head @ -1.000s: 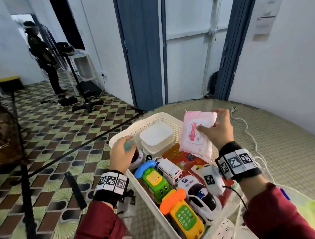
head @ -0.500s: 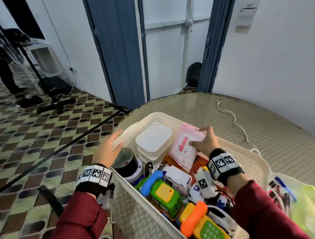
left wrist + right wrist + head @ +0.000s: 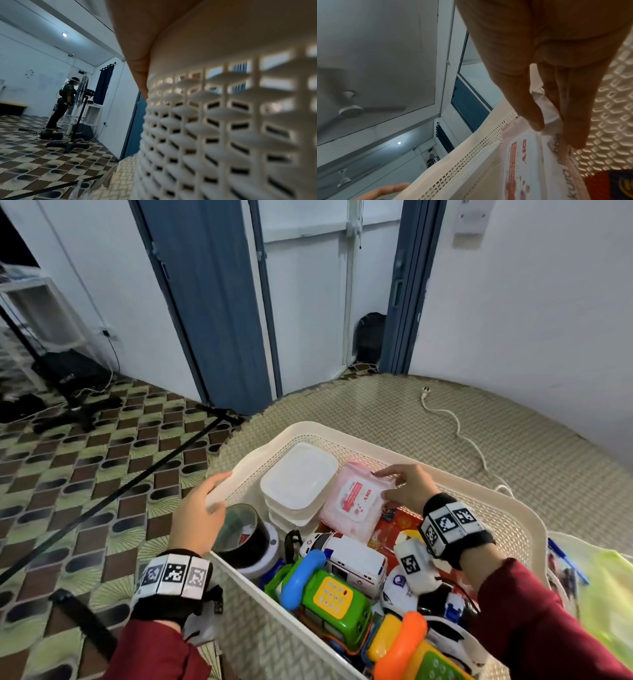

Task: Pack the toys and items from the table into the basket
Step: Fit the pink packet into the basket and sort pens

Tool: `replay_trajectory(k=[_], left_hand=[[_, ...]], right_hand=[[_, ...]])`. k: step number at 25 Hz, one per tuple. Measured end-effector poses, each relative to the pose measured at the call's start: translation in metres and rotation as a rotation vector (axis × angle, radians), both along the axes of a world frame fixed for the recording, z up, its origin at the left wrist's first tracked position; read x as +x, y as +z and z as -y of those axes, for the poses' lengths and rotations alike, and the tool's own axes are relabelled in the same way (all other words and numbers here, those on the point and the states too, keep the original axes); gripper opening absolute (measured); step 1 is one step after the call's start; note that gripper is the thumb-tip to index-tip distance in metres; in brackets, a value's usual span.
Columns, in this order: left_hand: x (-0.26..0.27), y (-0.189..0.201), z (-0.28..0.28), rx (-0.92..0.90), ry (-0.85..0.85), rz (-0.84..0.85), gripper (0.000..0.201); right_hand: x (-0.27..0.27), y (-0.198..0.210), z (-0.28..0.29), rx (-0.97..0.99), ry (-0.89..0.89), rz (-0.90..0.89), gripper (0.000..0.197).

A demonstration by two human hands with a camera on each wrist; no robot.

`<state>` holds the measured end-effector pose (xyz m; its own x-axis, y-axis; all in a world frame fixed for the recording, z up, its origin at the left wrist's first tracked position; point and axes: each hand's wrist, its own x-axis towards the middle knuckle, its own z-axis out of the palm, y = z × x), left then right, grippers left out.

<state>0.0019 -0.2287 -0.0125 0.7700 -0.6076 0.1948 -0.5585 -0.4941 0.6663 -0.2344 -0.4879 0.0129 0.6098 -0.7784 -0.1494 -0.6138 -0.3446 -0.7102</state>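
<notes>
Basket, a cream perforated plastic tub, is set on the woven mat table and is already crowded with packed items. At its nine o'clock edge the left hand is laid on the rim with fingers stretched out flat, apparently to steady the tub; in the left wrist view the palm is seen pressed against the lattice wall. Just inside that rim a dark roll of tape is stacked on a white roll. Toward twelve o'clock a stack of white lidded plastic boxes is stood in the far corner. Beside it, at about one o'clock, a pink soft pack of wet wipes is leaned tilted against the boxes, resting on a red printed packet. The right hand is held at the pack's right edge; its fingers are extended along the wrapper and touch it, with no curled hold visible, so the pack is judged to be nudged into place rather than carried. Toward six o'clock a white toy ambulance, a green toy phone with a blue handset and a yellow toy phone with an orange handset are lodged side by side, probably to save room. At three o'clock, outside the basket, a clear bag holding pens is left on the table, so packing is judged unfinished.
</notes>
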Motion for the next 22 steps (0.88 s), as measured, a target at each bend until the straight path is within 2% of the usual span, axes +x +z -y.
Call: replay_trajectory(k=[2,4,6,8,10,12,17,22], left_hand=[[0.0,0.0,0.0,0.017,0.007,-0.003,0.057],[0.001,0.0,0.001,0.015,0.015,-0.002,0.058],[0.002,-0.001,0.002,0.013,0.015,-0.01,0.059],[0.004,-0.003,0.002,0.004,0.014,-0.031,0.059],[0.005,-0.005,0.001,-0.019,0.007,-0.046,0.06],[0.005,-0.006,0.001,-0.035,0.003,-0.05,0.06],[0.008,-0.008,0.001,-0.032,0.009,-0.081,0.061],[0.008,-0.007,0.0,-0.032,-0.004,-0.09,0.062]], right_hand=[[-0.001,0.011,-0.001,-0.137,0.008,-0.124,0.04],[0.003,0.027,-0.001,-0.368,0.028,-0.211,0.038],[0.014,0.034,0.0,-0.45,0.19,-0.206,0.04],[0.028,0.025,-0.003,-0.32,0.397,-0.293,0.054],[0.038,0.004,-0.005,-0.199,0.498,-0.468,0.066],[0.043,-0.013,-0.003,-0.242,0.538,-0.598,0.068],[0.051,-0.019,-0.003,-0.299,0.591,-0.552,0.067],[0.053,-0.028,-0.003,-0.292,0.623,-0.632,0.082]])
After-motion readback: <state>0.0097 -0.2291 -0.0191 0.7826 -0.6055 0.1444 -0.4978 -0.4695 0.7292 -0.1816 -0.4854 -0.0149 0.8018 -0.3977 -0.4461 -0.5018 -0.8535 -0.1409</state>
